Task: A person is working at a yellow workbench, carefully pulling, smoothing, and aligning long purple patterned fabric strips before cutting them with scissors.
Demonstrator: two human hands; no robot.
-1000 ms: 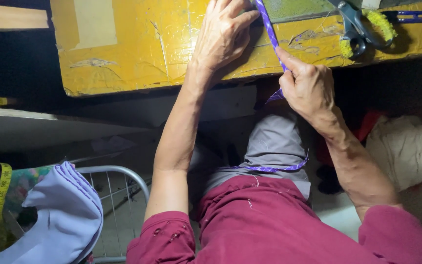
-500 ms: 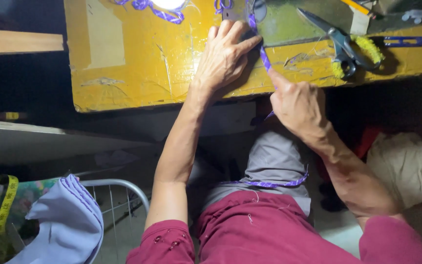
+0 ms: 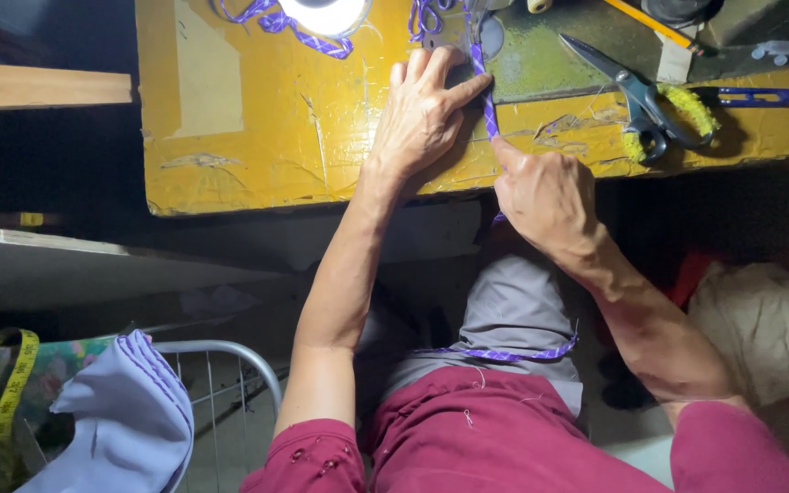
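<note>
The yellow worktable [image 3: 257, 137] spans the view above both hands. Grey fabric [image 3: 513, 310] lies in the lap below the right hand, one purple-checked strip already along its edge, so some trimming looks done. The left hand [image 3: 426, 114] lies flat, fingers spread, pressing the purple checked tape [image 3: 483, 87] against the table. The right hand [image 3: 545, 192], just below and right of it, pinches the same tape at the table edge. Scissors [image 3: 636, 96] rest untouched to the right. The tape's upper end probably runs under a machine foot; too dim to confirm.
</note>
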